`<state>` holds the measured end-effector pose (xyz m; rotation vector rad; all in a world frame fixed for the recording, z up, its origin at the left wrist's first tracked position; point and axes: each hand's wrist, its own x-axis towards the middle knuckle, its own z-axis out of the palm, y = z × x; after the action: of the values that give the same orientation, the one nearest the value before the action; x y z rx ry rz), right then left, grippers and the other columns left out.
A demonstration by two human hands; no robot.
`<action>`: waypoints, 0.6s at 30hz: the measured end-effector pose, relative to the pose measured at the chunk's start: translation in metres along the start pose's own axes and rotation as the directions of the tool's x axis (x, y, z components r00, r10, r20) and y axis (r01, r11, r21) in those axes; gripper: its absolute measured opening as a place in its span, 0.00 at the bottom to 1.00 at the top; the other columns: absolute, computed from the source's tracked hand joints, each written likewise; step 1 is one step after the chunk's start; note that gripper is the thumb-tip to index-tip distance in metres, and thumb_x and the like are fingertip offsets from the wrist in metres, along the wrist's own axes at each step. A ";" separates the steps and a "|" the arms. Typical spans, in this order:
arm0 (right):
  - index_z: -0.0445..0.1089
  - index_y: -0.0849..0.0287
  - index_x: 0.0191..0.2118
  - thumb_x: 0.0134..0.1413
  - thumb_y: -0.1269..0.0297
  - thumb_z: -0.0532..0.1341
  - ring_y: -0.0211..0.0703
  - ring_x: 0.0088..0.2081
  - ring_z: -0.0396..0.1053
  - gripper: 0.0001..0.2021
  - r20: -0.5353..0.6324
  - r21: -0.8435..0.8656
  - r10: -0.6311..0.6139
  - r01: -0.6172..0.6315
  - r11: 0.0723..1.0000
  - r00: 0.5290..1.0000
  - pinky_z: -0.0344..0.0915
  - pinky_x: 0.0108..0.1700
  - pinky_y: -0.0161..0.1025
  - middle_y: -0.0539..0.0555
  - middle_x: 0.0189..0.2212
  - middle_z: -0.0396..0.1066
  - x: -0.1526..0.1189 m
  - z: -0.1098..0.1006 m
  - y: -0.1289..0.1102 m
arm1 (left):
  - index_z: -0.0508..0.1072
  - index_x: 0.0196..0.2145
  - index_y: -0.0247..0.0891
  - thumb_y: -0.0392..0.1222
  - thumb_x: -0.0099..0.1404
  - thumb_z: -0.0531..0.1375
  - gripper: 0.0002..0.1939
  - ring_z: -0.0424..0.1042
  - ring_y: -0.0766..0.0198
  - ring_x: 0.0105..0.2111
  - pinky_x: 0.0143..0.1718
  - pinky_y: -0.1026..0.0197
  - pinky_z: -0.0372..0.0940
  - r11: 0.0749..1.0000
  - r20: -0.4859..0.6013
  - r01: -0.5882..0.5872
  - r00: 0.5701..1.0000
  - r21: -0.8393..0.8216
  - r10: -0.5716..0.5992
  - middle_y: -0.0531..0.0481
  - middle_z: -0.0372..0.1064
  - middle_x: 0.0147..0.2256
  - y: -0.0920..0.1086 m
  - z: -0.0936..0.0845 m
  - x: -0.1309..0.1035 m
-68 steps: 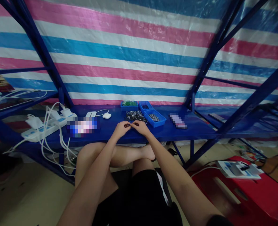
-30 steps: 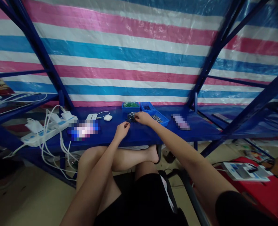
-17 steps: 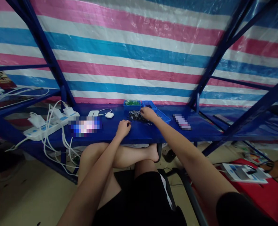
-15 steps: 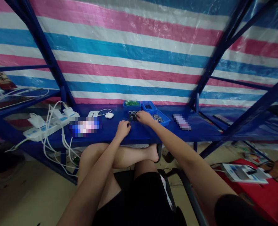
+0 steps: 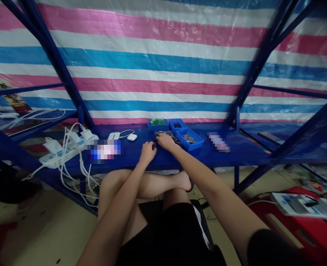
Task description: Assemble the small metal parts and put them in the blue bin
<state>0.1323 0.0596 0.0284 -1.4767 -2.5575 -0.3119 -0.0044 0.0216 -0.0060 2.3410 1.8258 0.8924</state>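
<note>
My left hand (image 5: 148, 152) rests at the near side of the blue table (image 5: 130, 157), its fingers curled together around something small and dark that I cannot make out. Close beside it, my right hand (image 5: 165, 141) reaches over a loose pile of small dark metal pieces (image 5: 167, 133), fingers bent down and closed. What its fingertips hold, if anything, is hidden. Right of the pile stands a blue tray (image 5: 198, 145) of thin silvery metal pieces. Behind are a small blue tray (image 5: 177, 121) with dark bits and another blue tray (image 5: 158, 128) holding green pieces.
A pixelated bright device (image 5: 105, 150) lies left, near a white earphone case (image 5: 132, 137) and a white corded pad (image 5: 114, 136). A white power strip (image 5: 69, 151) trails cables over the table's left edge. A phone-shaped object (image 5: 218, 142) lies right. Blue metal posts (image 5: 237, 118) flank a striped sheet.
My right hand has shifted left across the pile, nearer my left hand, baring more pieces beside the tray. My left hand stays almost in place. The whole view has swung slightly.
</note>
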 end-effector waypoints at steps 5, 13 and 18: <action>0.67 0.63 0.45 0.59 0.70 0.47 0.49 0.47 0.60 0.14 -0.054 -0.037 -0.030 0.028 0.999 0.998 0.60 0.45 0.44 0.61 0.44 0.65 -0.006 0.003 -0.001 | 0.70 0.38 0.35 0.37 0.58 0.53 0.11 0.65 0.56 0.39 0.44 0.55 0.60 1.000 -0.011 -0.015 1.000 -0.014 0.014 0.42 0.67 0.36 -0.002 0.002 0.000; 0.67 0.63 0.43 0.59 0.71 0.48 0.47 0.47 0.59 0.13 -0.085 -0.014 -0.019 0.018 1.000 0.996 0.58 0.46 0.43 0.61 0.43 0.65 -0.009 0.001 -0.004 | 0.72 0.35 0.37 0.38 0.58 0.53 0.10 0.65 0.56 0.39 0.44 0.55 0.60 0.999 0.014 -0.033 0.999 0.026 0.033 0.42 0.67 0.36 0.000 0.000 -0.001; 0.67 0.63 0.40 0.58 0.67 0.49 0.45 0.44 0.61 0.11 -0.196 0.108 0.025 -0.004 0.994 0.980 0.58 0.46 0.39 0.59 0.39 0.66 -0.023 -0.007 -0.002 | 0.72 0.35 0.37 0.40 0.59 0.52 0.11 0.65 0.56 0.38 0.43 0.55 0.60 0.999 0.006 -0.050 0.999 0.003 0.050 0.43 0.68 0.35 0.001 -0.002 -0.003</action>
<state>0.1424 0.0374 0.0287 -1.3532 -2.3679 -0.2983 -0.0052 0.0181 -0.0051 2.3986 1.7756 0.8882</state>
